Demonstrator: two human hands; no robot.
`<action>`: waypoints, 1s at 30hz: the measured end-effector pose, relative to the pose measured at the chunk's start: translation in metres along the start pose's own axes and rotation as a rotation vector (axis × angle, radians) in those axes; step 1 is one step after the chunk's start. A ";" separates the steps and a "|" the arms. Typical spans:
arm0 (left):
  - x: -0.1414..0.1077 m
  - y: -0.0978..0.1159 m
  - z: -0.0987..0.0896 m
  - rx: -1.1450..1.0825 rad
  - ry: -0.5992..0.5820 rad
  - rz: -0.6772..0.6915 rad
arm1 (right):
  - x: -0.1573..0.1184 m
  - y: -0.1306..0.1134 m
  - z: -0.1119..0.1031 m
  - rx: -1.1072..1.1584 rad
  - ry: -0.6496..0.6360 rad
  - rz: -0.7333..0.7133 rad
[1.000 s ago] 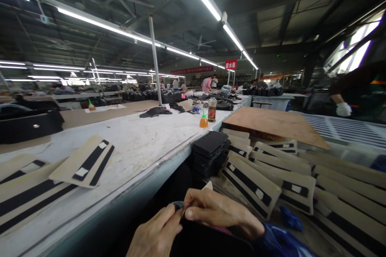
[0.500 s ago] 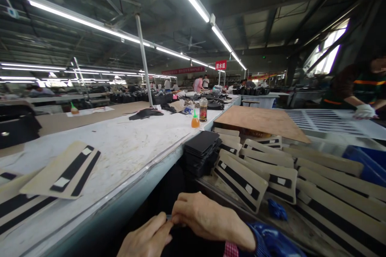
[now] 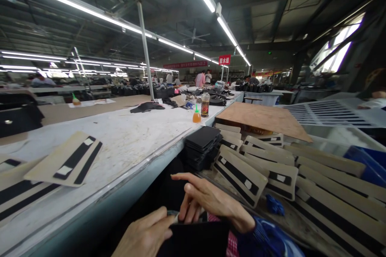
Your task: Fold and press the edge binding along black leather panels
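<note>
At the bottom of the view a flat black panel (image 3: 196, 241) stands upright over my lap. My left hand (image 3: 144, 231) grips its top left corner, thumb and fingers pressed together. A small pale bit shows by those fingertips; I cannot make out what it is. My right hand (image 3: 208, 198) is over the panel's top edge with its index finger stretched out to the left. Its other fingers bend loosely down near the edge, apart from the index. A stack of black panels (image 3: 203, 136) lies just beyond, beside the table edge.
Beige boards with black strips (image 3: 241, 174) cover the right side; another beige board (image 3: 68, 158) lies on the white table (image 3: 120, 140) at left. A glue bottle (image 3: 196, 115) and a dark-labelled bottle (image 3: 205, 105) stand there. A blue crumpled scrap (image 3: 275, 204) lies at right. A co-worker's arm shows far right.
My right hand has risen from its pinch beside the left hand, and its fingers have spread. The black panel now shows more clearly below. The co-worker at far right has moved partly out of view.
</note>
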State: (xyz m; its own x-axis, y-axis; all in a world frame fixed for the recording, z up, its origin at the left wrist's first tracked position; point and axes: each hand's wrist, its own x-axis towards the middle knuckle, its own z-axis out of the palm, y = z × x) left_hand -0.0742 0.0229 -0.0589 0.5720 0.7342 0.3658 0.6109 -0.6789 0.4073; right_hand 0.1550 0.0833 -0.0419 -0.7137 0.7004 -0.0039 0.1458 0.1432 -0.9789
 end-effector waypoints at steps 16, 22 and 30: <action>0.007 0.011 -0.039 0.019 0.606 -0.152 | -0.036 -0.016 -0.007 -0.171 0.570 -0.186; -0.002 0.018 -0.040 -0.036 0.503 -0.078 | -0.032 -0.025 -0.013 -0.282 0.723 -0.335; -0.005 0.027 -0.045 -0.127 0.455 -0.053 | -0.032 -0.036 -0.015 0.001 0.612 -0.253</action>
State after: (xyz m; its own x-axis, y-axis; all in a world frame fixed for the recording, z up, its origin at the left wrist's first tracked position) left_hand -0.0853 0.0009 -0.0120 0.2270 0.7164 0.6597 0.5449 -0.6549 0.5236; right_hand 0.1831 0.0658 -0.0039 -0.2079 0.9162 0.3425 0.0239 0.3548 -0.9346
